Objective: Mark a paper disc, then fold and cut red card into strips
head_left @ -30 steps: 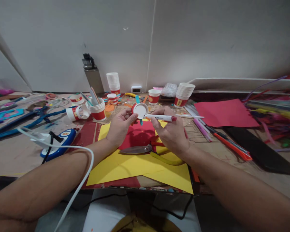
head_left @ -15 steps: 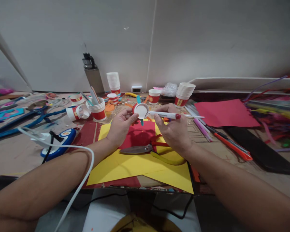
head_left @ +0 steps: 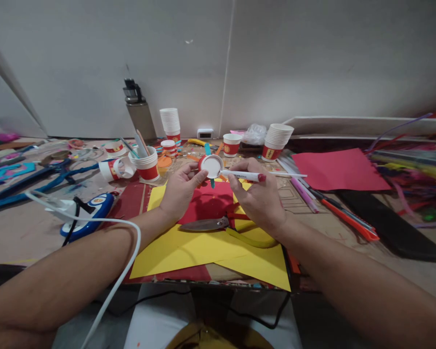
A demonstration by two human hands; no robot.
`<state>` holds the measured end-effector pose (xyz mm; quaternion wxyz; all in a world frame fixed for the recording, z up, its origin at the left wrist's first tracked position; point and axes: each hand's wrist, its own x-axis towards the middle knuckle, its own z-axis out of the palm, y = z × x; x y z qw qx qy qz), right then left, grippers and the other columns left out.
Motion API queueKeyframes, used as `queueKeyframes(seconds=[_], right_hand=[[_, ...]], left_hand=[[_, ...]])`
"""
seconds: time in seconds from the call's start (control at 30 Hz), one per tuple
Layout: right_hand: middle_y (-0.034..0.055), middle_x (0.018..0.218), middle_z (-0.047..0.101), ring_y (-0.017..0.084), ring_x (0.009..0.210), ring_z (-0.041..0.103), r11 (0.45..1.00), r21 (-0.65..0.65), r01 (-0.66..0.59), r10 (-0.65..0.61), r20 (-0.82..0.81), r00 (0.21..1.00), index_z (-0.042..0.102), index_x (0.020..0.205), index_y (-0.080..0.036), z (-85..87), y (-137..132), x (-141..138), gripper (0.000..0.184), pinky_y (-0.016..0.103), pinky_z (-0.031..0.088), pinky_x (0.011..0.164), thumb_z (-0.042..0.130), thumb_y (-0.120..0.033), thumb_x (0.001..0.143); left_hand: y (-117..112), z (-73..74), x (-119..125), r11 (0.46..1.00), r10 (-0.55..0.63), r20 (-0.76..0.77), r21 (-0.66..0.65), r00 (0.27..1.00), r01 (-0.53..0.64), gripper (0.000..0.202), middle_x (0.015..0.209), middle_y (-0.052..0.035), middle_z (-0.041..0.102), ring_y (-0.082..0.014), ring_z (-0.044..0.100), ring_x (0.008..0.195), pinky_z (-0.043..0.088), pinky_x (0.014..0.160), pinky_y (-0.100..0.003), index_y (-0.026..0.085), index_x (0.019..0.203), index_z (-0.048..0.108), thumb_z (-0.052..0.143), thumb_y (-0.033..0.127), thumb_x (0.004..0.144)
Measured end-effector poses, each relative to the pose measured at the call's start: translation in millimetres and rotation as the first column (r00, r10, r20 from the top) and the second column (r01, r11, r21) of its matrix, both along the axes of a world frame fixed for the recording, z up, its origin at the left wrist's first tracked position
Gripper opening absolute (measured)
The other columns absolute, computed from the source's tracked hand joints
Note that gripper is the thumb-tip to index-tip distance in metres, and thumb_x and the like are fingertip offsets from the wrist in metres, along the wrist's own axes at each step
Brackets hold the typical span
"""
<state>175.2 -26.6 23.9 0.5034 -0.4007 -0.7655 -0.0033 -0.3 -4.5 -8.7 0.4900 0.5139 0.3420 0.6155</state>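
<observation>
A small paper cup [head_left: 212,167], red-sided with its round white face turned toward my remote view, was held over red paper [head_left: 212,201]; teal strips [head_left: 207,148] projected above and below it. The left hand [head_left: 181,189] closed thumb and fingers on its side. The right hand [head_left: 259,201] held a white marker [head_left: 244,175] with a red end, its tip at the cup's rim; whether they touched I could not tell. Farther left, I noted nested cups [head_left: 147,170] containing slender sticks [head_left: 142,145]. A tall stack [head_left: 170,121] and a second stack [head_left: 278,140] stood at the back, a single upright cup [head_left: 232,145] between them. Smooth yellow sheets [head_left: 174,257] lay beneath the red paper, with metal-bladed scissors [head_left: 203,225], red- and yellow-handled, on top. Printing on the marker and gold lettering on the second stack were too small to read.
</observation>
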Motion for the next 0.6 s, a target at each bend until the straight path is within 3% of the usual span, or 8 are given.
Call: queueKeyframes(seconds=[0.47, 0.6], right_hand=[[0.0021, 0.079, 0.064, 0.017, 0.074, 0.059, 0.996, -0.028, -0.083, 0.083, -0.003, 0.997, 0.058, 0.084, -0.02, -4.2, -0.5, -2.9, 0.002, 0.031, 0.045, 0.069, 0.059, -0.022, 0.085], [0.0013, 0.079, 0.064, 0.016, 0.073, 0.06, 0.996, -0.048, -0.078, 0.074, -0.076, 0.994, 0.057, 0.085, -0.02, -1.4, -1.7, -2.7, 0.005, 0.031, 0.046, 0.068, 0.061, -0.023, 0.085]], left_hand=[[-0.4, 0.2, 1.2, 1.0, -0.016, 0.006, -0.019, 1.0, 0.016, 0.031, 0.078, -0.0007, 0.069, -0.0087, 0.058, 0.062, 0.045, 0.062, -0.022, 0.016, 0.094, 0.064, 0.074, 0.034, 0.071], [-1.9, 0.2, 2.3, 0.996, -0.058, 0.014, -0.061, 0.998, 0.059, 0.031, 0.074, -0.0007, 0.068, -0.0089, 0.058, 0.062, 0.044, 0.062, -0.022, 0.015, 0.092, 0.064, 0.075, 0.034, 0.071]])
